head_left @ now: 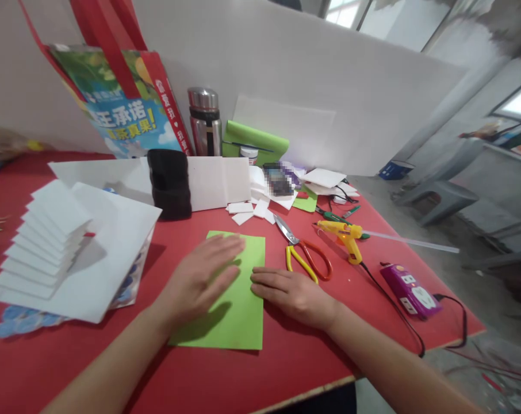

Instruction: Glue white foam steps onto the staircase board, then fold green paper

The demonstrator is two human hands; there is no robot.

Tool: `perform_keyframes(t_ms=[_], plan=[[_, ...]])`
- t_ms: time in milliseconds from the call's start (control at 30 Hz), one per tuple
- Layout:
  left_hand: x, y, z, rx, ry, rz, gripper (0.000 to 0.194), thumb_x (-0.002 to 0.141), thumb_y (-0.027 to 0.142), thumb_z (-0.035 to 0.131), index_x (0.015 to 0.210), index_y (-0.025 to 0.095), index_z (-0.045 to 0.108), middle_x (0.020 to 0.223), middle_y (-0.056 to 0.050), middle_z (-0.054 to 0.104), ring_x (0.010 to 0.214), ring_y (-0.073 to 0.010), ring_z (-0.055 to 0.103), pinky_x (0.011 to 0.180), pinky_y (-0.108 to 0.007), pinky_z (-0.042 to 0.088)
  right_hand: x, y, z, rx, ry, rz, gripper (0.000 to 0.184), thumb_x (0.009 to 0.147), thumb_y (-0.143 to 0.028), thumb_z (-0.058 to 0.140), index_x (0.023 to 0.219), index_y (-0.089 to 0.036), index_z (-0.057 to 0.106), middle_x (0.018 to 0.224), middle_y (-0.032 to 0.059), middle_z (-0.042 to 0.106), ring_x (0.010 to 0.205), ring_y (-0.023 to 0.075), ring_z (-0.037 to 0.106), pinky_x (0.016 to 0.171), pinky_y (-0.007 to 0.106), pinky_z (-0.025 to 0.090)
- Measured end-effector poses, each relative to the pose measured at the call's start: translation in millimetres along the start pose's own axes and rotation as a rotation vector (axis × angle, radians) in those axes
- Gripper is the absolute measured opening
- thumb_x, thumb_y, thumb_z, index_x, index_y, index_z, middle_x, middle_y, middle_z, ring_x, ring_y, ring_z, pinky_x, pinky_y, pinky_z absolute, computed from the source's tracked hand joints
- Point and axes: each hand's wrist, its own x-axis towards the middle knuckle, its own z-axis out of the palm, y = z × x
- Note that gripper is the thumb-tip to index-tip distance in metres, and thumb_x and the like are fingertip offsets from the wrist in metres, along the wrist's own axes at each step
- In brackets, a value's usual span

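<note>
A green sheet of paper (238, 328) lies flat on the red table in front of me. Over its left part is my left hand (200, 279), slightly blurred, its fingers stretched out and its thumb apart; it casts a shadow on the sheet. My right hand (292, 296) lies flat at the sheet's right edge, fingertips touching the paper. Neither hand holds anything. Just beyond my right hand rest scissors (303, 253) with one red and one yellow handle, blades partly apart.
A yellow glue gun (344, 233) with a clear stick lies right of the scissors, wired near a purple power strip (409, 290). Stepped white boards (45, 247) sit at left. Behind stand a black holder (169, 184), a steel thermos (205, 123) and a printed bag (122, 109).
</note>
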Motion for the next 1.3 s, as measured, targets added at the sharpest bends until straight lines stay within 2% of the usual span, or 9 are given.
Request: perform_keyframes(t_ms=[67,167,333,433,667,800,867,1033,1300], plan=[[0,0,15.3,0.164,-0.236,0.025,0.048,0.107,0.045,0.046,0.145,0.022,0.065,0.154,-0.011,0.061,0.148,-0.0305,0.052,0.127,-0.056,0.035,8,1,2,-0.007,-0.028,0.01,0.041,0.106,-0.011,0.048,0.144,-0.015,0.064,0.144,0.0174,0.068,0.147,0.0238,0.053,0.117,0.042,0.052],[0,-1,32.6,0.325,-0.373,-0.021,0.06,0.109,0.049,0.039,0.156,0.015,0.053,0.164,-0.015,0.049,0.156,-0.0315,0.04,0.129,-0.057,0.028,21,6,1,-0.024,-0.055,0.031,0.04,0.106,-0.011,0.044,0.139,-0.013,0.068,0.145,0.0168,0.067,0.145,0.0246,0.055,0.119,0.044,0.05],[-6,-1,37.8,0.448,-0.329,-0.068,0.082,0.102,0.069,0.038,0.159,0.01,0.047,0.167,-0.021,0.041,0.16,-0.0368,0.03,0.13,-0.06,0.021,29,8,-5,-0.064,0.018,0.191,0.045,0.103,-0.01,0.043,0.14,-0.013,0.069,0.143,0.0155,0.069,0.142,0.0273,0.059,0.12,0.048,0.049],[-9,4,38.1,0.467,-0.293,-0.077,0.099,0.094,0.082,0.041,0.159,0.007,0.045,0.166,-0.025,0.041,0.16,-0.0415,0.029,0.129,-0.063,0.019,29,2,-4,-0.096,-0.02,0.271,0.045,0.106,-0.019,0.044,0.146,-0.011,0.063,0.146,0.018,0.066,0.141,0.0302,0.059,0.12,0.053,0.047],[-4,23,34.6,0.478,-0.313,-0.01,0.065,0.095,0.061,0.064,0.14,0.014,0.064,0.141,-0.021,0.067,0.131,-0.0378,0.062,0.122,-0.057,0.037,35,7,1,-0.16,-0.183,0.314,0.05,0.111,-0.025,0.036,0.154,-0.006,0.054,0.163,0.016,0.047,0.158,0.0332,0.034,0.13,0.059,0.027],[-9,16,44.0,0.512,-0.385,0.042,0.076,0.097,0.063,0.059,0.15,0.01,0.056,0.16,-0.028,0.049,0.148,-0.0413,0.049,0.12,-0.058,0.039,39,19,-5,-0.124,-0.22,0.348,0.052,0.112,-0.03,0.033,0.156,-0.008,0.051,0.166,0.0144,0.043,0.159,0.0319,0.032,0.131,0.059,0.024],[-13,11,49.4,0.5,-0.414,0.043,0.078,0.099,0.065,0.054,0.155,0.012,0.051,0.166,-0.026,0.042,0.153,-0.0417,0.042,0.121,-0.06,0.036,42,25,-7,-0.109,-0.235,0.366,0.053,0.112,-0.031,0.033,0.157,-0.01,0.05,0.167,0.0126,0.042,0.16,0.0305,0.03,0.131,0.058,0.023],[-12,9,50.5,0.467,-0.459,0.03,0.077,0.1,0.064,0.053,0.162,0.021,0.043,0.169,-0.012,0.041,0.155,-0.0415,0.04,0.122,-0.061,0.034,56,47,-6,-0.144,-0.258,0.407,0.055,0.111,-0.032,0.033,0.159,-0.007,0.047,0.168,0.0133,0.038,0.162,0.031,0.026,0.132,0.057,0.021],[-4,23,43.4,0.509,-0.536,-0.003,0.075,0.099,0.061,0.058,0.159,0.017,0.049,0.167,-0.012,0.042,0.153,-0.0432,0.041,0.121,-0.064,0.038,65,60,4,-0.181,-0.199,0.41,0.056,0.112,-0.034,0.036,0.157,-0.003,0.048,0.166,0.0172,0.041,0.161,0.0331,0.027,0.133,0.058,0.017]])
